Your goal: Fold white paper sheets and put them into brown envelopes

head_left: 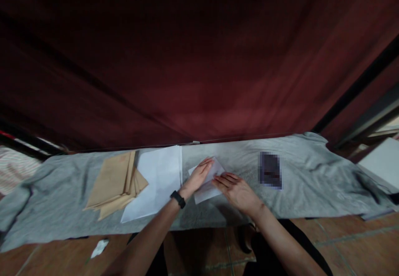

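Two-handed, touching a small folded sheet of thin white paper (209, 192) on a long, soft grey cloth (241, 153). Laying the bare left hand (199, 174) across its left part, with fingers stretched straight and side by side, and resting the fingertips of the bare right hand (232, 186) on its right part, with fingers likewise uncurled and near the left ones, yet apart from them. Wearing a black wristband (177, 199) on the left wrist. Looking pale and faintly shadowed, coming to a corner on the far side and another on the near side, showing overlapping layers, and partly hiding beneath both hands. Lying between large, flat white paper sheets (162, 168) on the left and a dark, upright-rectangular, pixelated item (270, 170) on the right. Seeing also a fanned stack of brown paper pieces (114, 174) overlapping those sheets, and facing a broad dark red fabric (205, 80) beyond the cloth.
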Tool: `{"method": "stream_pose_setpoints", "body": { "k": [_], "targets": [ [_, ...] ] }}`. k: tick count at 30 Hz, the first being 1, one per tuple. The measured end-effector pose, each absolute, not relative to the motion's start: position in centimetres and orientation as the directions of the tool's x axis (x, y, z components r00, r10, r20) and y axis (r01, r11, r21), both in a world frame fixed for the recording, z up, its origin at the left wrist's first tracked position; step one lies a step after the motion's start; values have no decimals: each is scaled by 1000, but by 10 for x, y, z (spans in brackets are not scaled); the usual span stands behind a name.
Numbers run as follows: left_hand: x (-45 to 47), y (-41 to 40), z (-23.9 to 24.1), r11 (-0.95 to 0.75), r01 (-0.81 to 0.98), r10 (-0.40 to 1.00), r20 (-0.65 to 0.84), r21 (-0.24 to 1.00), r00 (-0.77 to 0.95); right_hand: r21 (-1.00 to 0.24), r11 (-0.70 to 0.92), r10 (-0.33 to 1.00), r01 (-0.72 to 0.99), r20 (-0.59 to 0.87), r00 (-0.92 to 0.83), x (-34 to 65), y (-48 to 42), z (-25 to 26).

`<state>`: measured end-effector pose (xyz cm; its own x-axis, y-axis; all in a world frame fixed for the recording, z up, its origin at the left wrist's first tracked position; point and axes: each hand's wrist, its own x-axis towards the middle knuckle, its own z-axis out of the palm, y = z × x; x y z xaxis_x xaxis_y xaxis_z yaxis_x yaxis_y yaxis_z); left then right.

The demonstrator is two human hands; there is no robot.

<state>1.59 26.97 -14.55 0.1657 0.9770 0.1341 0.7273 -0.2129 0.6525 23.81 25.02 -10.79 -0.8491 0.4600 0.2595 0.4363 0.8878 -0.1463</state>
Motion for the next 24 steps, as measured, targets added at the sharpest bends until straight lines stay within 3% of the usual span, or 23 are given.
{"method": "stream_pose_setpoints", "body": {
  "k": [4, 11, 17, 21, 24],
  "targets": [
    [-1, 265, -154, -166, 751, 985, 145, 639, 94, -113, 871, 491, 478, 156, -857, 231, 237, -119],
    [-5, 231, -166, -319, 848, 945, 75, 424, 318, -205, 856, 494, 475, 51, -868, 216, 221, -131],
    [24, 240, -154, -462, 795, 872, 36, 392, 488, -446, 804, 450, 393, 24, -893, 230, 236, -125],
    [5, 227, -158, -390, 826, 910, 35, 408, 412, -561, 722, 464, 406, -42, -885, 249, 253, -135],
    [-19, 200, -158, -275, 810, 953, 35, 517, 302, -621, 660, 489, 423, -73, -869, 259, 263, -141]
  ]
}}
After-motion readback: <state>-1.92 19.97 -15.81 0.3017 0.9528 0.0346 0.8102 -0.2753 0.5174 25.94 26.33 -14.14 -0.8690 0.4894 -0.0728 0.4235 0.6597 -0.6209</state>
